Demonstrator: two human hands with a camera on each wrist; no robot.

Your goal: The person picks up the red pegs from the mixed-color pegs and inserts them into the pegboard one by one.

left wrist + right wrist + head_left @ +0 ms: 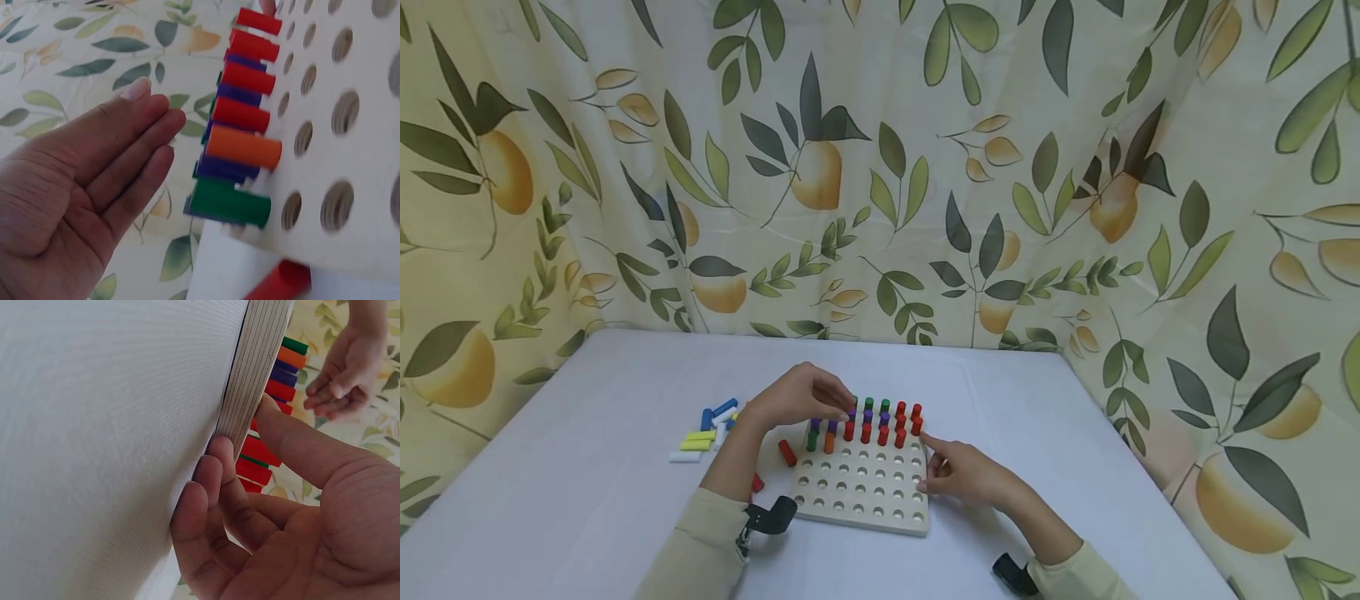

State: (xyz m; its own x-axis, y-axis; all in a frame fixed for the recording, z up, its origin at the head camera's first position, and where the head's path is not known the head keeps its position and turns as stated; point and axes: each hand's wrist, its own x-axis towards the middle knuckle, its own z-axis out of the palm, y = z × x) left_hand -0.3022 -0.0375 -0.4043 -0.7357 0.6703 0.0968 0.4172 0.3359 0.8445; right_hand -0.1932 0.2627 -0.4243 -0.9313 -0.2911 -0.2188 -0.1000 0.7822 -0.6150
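- While the left hand (802, 395) hangs above the standing pegs (900, 438), its fingers nearly straight and, as far as we see, holding nothing, a low sweep of these fingers could knock some peg askew.
- Because the right hand (966, 475) pinches the near-right edge of the pegboard (888, 501) between thumb and curled fingers, we think a sudden pull there could turn the board on the table (1000, 392), and the left hand would miss its place.
- If the left wrist camera (772, 516) dips, we fear that it could push the loose red peg (787, 452), lying just beside the board, and make it roll.
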